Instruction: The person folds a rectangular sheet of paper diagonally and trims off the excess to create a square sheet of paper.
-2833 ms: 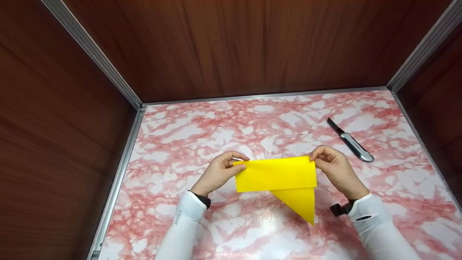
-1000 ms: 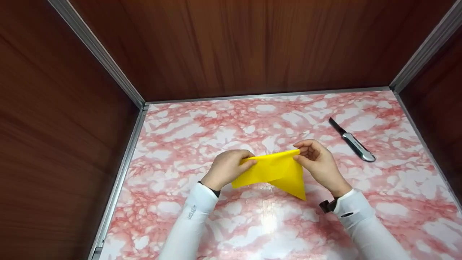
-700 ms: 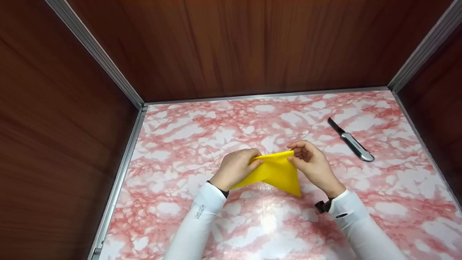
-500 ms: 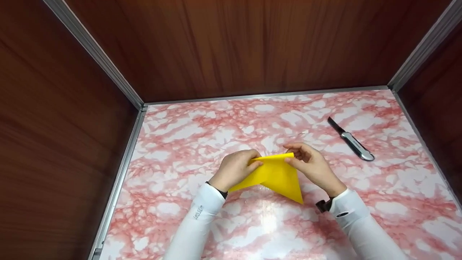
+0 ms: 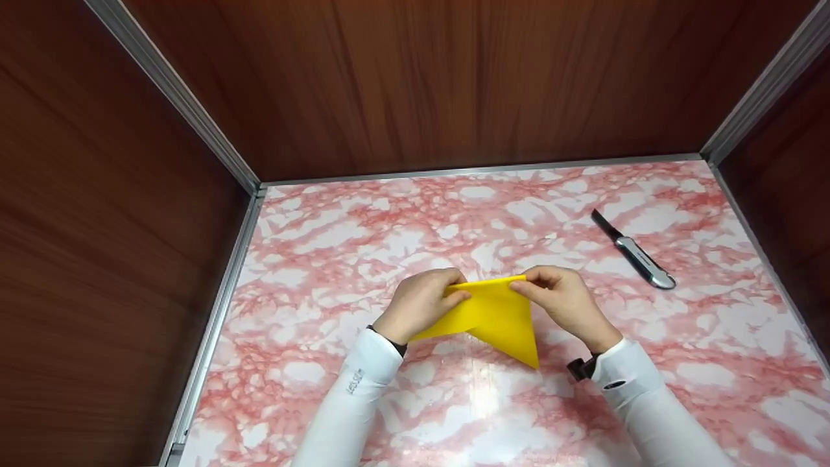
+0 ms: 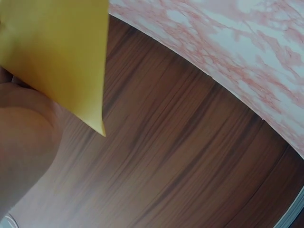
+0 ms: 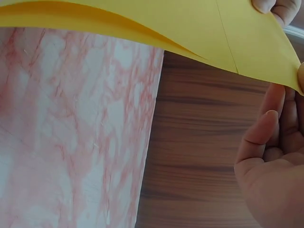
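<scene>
A sheet of yellow paper point(image 5: 496, 318) is folded over along its top edge, held up between both hands in the head view. The left hand point(image 5: 421, 301) pinches the left part of that folded edge, thumb in front and fingers behind, covering the left end. At the other end, the right hand point(image 5: 561, 295) pinches the top corner between thumb and index finger. A pointed flap hangs down on the right side. In the left wrist view the paper point(image 6: 61, 57) ends in a sharp tip; in the right wrist view the paper point(image 7: 180, 23) shows a gap between its layers.
A knife point(image 5: 635, 253) with a dark blade and a silver-and-black handle lies on the table beyond the right hand. The red-and-white marbled table point(image 5: 363, 220) is bounded by metal strips and brown wood-grain panels point(image 5: 415, 84) at the back and sides.
The paper's top edge has been rolled or folded down, leaving it narrower. Both hands have moved closer together; the left slid inward along the edge. The right fingertips have closed onto the corner.
</scene>
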{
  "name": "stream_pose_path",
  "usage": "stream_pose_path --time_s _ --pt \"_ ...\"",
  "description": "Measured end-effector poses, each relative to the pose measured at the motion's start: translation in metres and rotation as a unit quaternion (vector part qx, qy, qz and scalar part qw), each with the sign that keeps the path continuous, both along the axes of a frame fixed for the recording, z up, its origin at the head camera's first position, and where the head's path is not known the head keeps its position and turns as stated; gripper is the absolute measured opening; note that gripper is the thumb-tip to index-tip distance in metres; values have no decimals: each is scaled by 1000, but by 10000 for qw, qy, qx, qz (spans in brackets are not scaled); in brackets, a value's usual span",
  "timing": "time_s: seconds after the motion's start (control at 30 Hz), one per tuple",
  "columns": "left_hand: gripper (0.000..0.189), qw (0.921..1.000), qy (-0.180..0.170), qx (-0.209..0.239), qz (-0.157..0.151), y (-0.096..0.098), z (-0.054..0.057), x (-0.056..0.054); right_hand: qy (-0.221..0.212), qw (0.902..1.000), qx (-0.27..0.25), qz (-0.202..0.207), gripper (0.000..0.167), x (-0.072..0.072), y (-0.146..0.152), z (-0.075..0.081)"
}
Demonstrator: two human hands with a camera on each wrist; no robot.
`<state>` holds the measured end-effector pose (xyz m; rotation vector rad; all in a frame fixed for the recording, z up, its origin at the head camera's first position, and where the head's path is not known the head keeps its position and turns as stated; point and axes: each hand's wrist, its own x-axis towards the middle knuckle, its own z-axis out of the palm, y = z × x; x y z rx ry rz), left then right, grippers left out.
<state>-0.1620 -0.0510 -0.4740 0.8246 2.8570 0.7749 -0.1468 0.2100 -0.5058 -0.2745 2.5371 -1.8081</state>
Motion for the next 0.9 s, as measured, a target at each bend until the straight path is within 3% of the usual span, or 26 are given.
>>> stream_pose_path --time_s 0.23,0.53,0.9 --pt "21 9996 206 84 -194 9 1 -2 26 9994 -272 -209 24 3 -6 4" --pt "24 9982 270 449 -300 21 0 -3 213 9973 -705 32 20 2 -10 -3" --pt "22 9969 588 416 -311 21 1 0 221 9957 -857 276 15 1 -7 1"
